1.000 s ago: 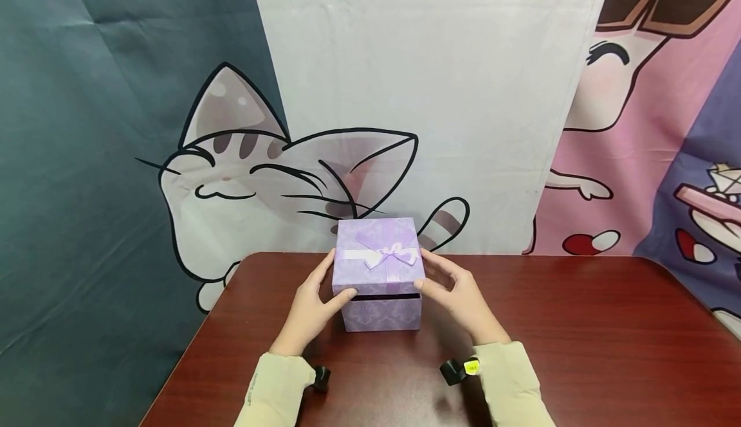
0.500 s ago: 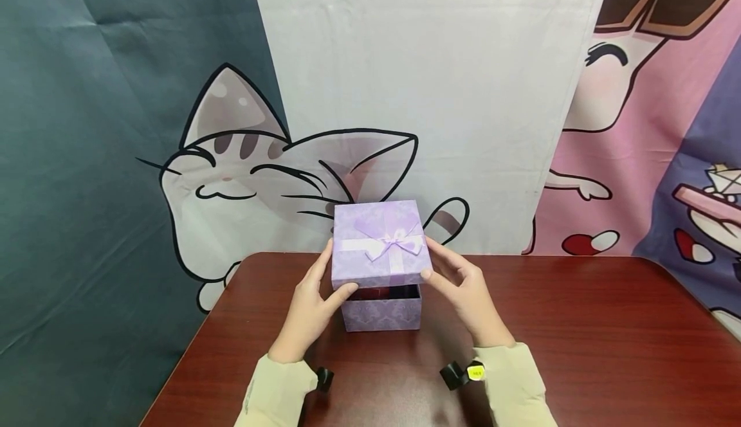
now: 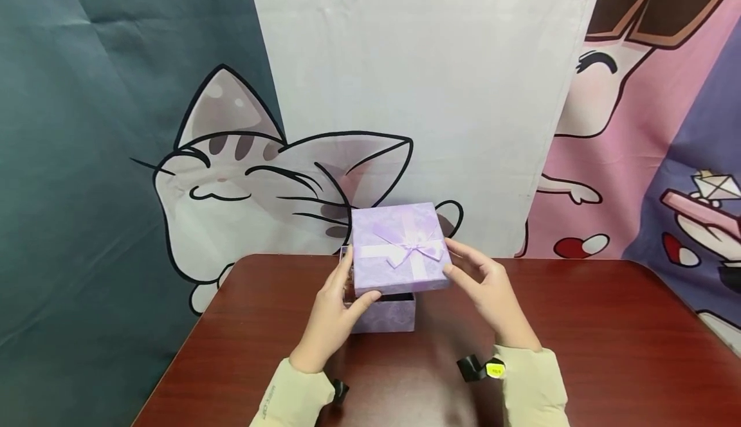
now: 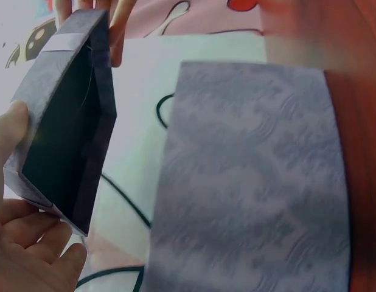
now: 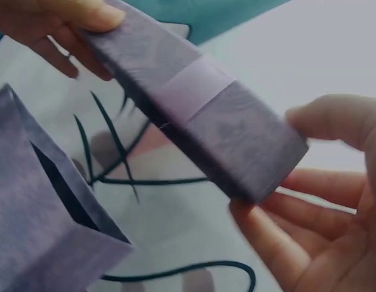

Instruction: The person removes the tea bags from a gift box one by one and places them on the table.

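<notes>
A square lilac gift-box lid with a ribbon bow is held in the air between both hands. My left hand pinches its left edge, thumb on the front side. At the right edge, my right hand grips it the same way. Below stands the matching lilac box on the table, its top partly uncovered. The left wrist view shows the lid's dark inside and the patterned box wall. A clear-edged brownish thing shows at the box's left back, mostly hidden by the left hand and lid.
The box stands on a reddish-brown wooden table. Behind the table's far edge hangs a cloth backdrop with cartoon drawings. A black wrist camera sits at the right wrist, another black one at the left.
Both hands have lifted the lid off the box, then shifted it to the right. More of the box's opening and the brownish thing at its left have come into sight.
</notes>
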A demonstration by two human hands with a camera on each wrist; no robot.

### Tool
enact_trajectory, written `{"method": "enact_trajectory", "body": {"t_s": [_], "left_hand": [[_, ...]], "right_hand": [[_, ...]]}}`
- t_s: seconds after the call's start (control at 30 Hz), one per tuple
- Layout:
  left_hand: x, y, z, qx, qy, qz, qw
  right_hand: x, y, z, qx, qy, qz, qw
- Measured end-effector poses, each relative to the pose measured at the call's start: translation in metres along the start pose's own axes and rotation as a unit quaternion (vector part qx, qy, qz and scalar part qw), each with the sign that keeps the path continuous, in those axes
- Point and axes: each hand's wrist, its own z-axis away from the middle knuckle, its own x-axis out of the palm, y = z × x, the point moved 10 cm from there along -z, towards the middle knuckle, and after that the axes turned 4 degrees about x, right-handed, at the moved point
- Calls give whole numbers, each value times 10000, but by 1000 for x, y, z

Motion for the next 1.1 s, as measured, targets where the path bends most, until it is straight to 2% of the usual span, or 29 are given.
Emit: {"method": "enact_trajectory", "body": {"t_s": [0.13,0.33,0.53,0.7,0.87,0.97,1.1], "left_hand": [[18,5,-1,13,-191,-107,9998],[46,19,-11,157,-399,-94,9990],[77,27,-16,-72,-806,105,9967],[97,35,-18,-140,-919,6,9957],[119,36,-16,-276,-1023,-105,9943],[131,36,-14,-327,-1127,-151,9930],[144,42,-10,-309,-1275,-203,9911]], "right_hand": [[-19,10,1,361,470,337,9977],[-50,20,5,760,1154,592,9886],[-77,34,10,1236,1659,693,9759],[-95,47,13,1571,1921,563,9671],[-108,61,17,1860,2173,821,9547],[-113,72,19,2047,2301,961,9465],[-115,91,21,2333,2368,845,9394]]}}
